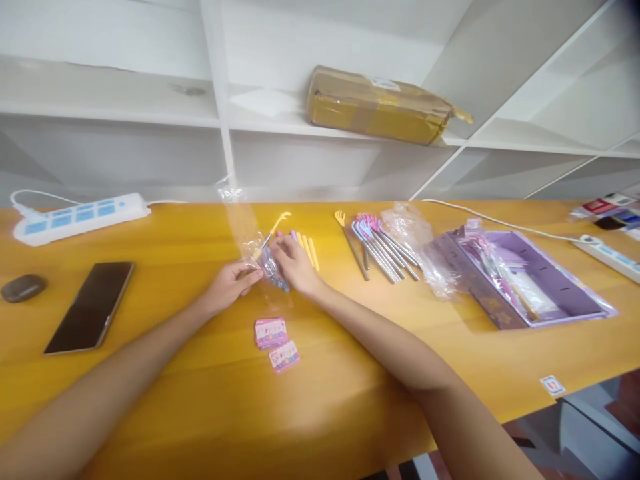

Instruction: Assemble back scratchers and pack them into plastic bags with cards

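Note:
My left hand (233, 285) is closed, pinching the yellow handle end of a back scratcher (271, 233) together with a long clear plastic bag (240, 217). The scratcher's small yellow claw points up and to the right, on a thin metal rod. Close beside it, my right hand (295, 265) has its fingers bent down over a bluish-grey bundle (273, 268) in clear wrap; what its fingertips grip is hidden. Yellow handle tubes (309, 250) lie just behind that hand, with purple ones partly covered. Small pink printed cards (271, 332) lie in front of the hands.
To the right lie several back scratchers (383, 247) with metal rods, crumpled plastic bags (415, 233) and a purple box (545, 273) holding wrapped items. A phone (90, 307), dark case (23, 288) and power strip (83, 217) are at left. A cardboard parcel (380, 107) sits on the shelf.

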A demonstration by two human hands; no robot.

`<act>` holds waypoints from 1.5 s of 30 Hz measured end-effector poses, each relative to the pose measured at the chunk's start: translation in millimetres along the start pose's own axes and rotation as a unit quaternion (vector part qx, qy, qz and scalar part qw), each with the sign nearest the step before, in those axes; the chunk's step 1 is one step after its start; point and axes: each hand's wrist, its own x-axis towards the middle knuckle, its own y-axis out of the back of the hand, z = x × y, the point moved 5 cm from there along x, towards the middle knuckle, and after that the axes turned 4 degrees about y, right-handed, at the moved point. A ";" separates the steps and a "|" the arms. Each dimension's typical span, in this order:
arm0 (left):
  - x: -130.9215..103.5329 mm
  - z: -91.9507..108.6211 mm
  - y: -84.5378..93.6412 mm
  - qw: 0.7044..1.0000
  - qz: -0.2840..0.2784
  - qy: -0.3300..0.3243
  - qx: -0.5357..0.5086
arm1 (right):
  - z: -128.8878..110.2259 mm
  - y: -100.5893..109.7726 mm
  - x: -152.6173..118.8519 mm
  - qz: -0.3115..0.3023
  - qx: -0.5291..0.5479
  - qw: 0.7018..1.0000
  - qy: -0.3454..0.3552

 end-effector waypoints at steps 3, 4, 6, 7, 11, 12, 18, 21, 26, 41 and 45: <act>0.0 1.4 -2.0 1.000 -0.015 0.000 0.015 | 7.8 -10.2 2.8 -0.060 0.025 0.998 -0.001; 0.1 2.1 -2.8 1.000 -0.019 -0.003 0.003 | 9.6 -12.6 3.8 -0.077 0.032 0.997 0.001; 0.8 3.7 -3.2 0.998 -0.012 -0.015 -0.057 | 11.5 -12.1 6.5 -0.078 0.052 0.996 0.002; 1.7 4.5 -2.4 0.995 -0.001 -0.023 -0.100 | 11.5 -8.6 8.4 -0.060 0.069 0.996 -0.002; 7.5 4.8 9.9 0.956 0.108 -0.037 -0.270 | 2.5 22.5 16.8 0.074 0.149 0.985 -0.034; 8.7 4.0 14.6 0.942 0.145 -0.034 -0.302 | -3.3 32.5 18.2 0.103 0.156 0.982 -0.037; 14.5 -2.0 32.0 0.883 0.240 -0.009 -0.403 | -53.5 54.2 14.1 -0.099 0.036 0.994 -0.009; 16.5 -6.8 34.2 0.877 0.249 0.002 -0.410 | -66.9 41.3 -0.6 -0.270 -0.043 0.961 0.027; 18.3 -7.0 34.4 0.883 0.223 -0.007 -0.414 | -59.6 26.1 -10.4 -0.371 -0.213 0.903 0.046; 18.3 -3.0 29.9 0.905 0.170 0.009 -0.389 | -30.2 29.6 1.3 -0.360 -0.210 0.909 0.016; 17.6 -1.1 27.4 0.922 0.150 0.010 -0.357 | -28.7 26.8 -0.1 -0.372 -0.176 0.911 0.010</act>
